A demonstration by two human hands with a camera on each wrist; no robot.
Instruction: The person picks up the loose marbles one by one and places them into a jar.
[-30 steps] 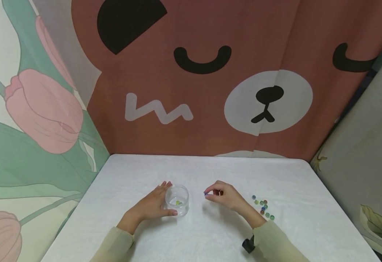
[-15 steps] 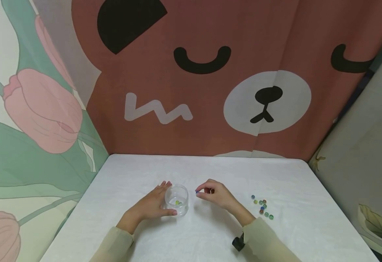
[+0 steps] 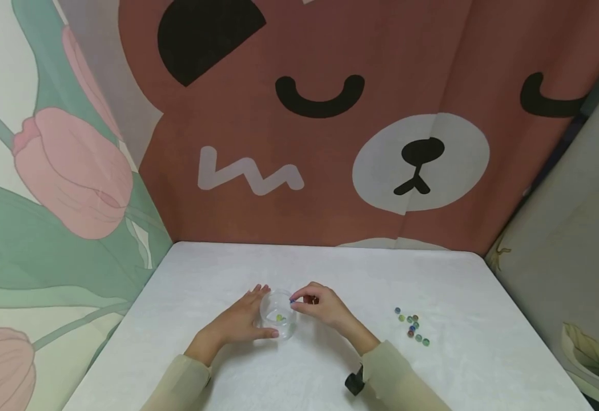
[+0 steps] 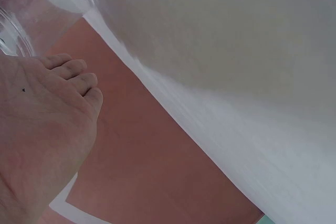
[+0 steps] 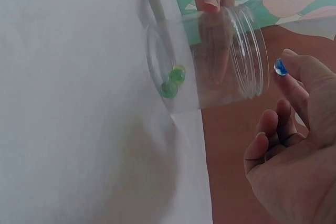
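A clear jar [image 3: 286,331] stands upright on the white table beside my left hand [image 3: 240,321]. That hand holds it from the left, thumb along the near side and fingers behind. Green and yellowish marbles [image 5: 177,74] lie on its bottom. My right hand [image 3: 324,307] pinches a clear-and-blue marble [image 5: 280,67] between thumb and index finger. In the head view the marble overlaps the right side of the jar's rim. From the right wrist, it appears just outside the threaded mouth [image 5: 252,51], with the other fingers curled in. The left wrist view catches the left palm [image 4: 44,114] and part of the jar.
Several loose marbles [image 3: 415,326], green, blue and reddish, lie on the white tabletop [image 3: 217,262] to the right. A black device [image 3: 354,383] sits at the right wrist. A bear-print curtain [image 3: 258,217] hangs behind the table's far edge.
My right hand has moved left with the blue marble, from the gap right of the jar to its rim. The left hand and the jar stay in place.
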